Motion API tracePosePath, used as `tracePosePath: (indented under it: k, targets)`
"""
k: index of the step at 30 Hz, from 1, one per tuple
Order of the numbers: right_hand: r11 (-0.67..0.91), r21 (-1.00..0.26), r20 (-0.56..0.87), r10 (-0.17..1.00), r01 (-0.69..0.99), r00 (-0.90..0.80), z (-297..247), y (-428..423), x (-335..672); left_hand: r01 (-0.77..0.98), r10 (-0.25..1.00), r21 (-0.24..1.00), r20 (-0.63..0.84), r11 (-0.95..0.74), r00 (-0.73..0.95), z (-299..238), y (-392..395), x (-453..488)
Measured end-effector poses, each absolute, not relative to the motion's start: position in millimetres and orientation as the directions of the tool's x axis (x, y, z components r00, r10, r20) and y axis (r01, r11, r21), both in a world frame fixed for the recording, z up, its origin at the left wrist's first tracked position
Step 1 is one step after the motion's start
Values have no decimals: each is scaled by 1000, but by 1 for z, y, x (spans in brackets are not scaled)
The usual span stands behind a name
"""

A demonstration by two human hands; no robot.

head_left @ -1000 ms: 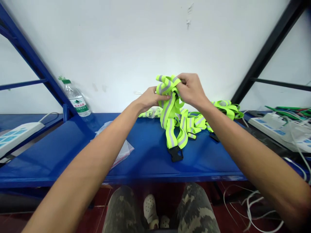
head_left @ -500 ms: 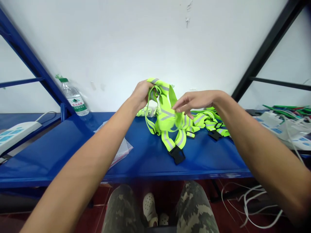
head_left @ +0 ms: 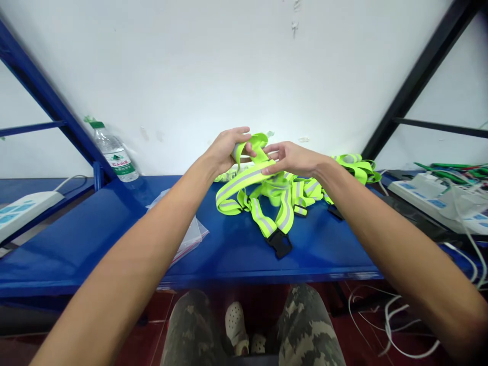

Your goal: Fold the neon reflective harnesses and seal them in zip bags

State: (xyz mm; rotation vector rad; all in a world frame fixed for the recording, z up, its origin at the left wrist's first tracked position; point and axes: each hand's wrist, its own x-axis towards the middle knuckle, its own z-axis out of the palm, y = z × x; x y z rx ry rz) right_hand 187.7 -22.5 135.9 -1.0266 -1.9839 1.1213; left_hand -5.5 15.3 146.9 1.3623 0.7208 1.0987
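Observation:
A neon yellow strap vest with grey reflective stripes [head_left: 244,184] is lifted partly above the blue shelf [head_left: 114,229]. My left hand [head_left: 224,148] is closed around the top loop of it. My right hand [head_left: 292,158] pinches the same strap just to the right, fingers together on the band. The rest of the vest droops onto the shelf and ends in a black buckle [head_left: 279,243] near the front edge. More yellow straps [head_left: 353,165] lie in a heap behind my right wrist.
A water bottle [head_left: 112,152] stands at the back left against the white wall. Clear plastic bags [head_left: 188,239] lie under my left forearm. White power strips sit at left [head_left: 21,213] and right [head_left: 438,201], with loose cables hanging at right.
The vest has come down from a raised bundle and opened out. My right hand let go of it, then closed on the strap again beside my left hand.

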Motion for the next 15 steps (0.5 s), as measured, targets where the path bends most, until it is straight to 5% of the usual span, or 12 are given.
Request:
tracePosePath:
  k: [4,11,15]
  targets:
    - [343,-787,-26,812,512,-583,136,-24,198,-223,935,963,215,-153,283,152,15,-12]
    - [485,-439,-21,836,756,-548,147,-16,205,-129,932,968,244,-216,269,160,8,-12]
    - [522,-467,-32,797,714,-604,150,-20,201,-63,940,947,321,-316,117,165,11,-6]
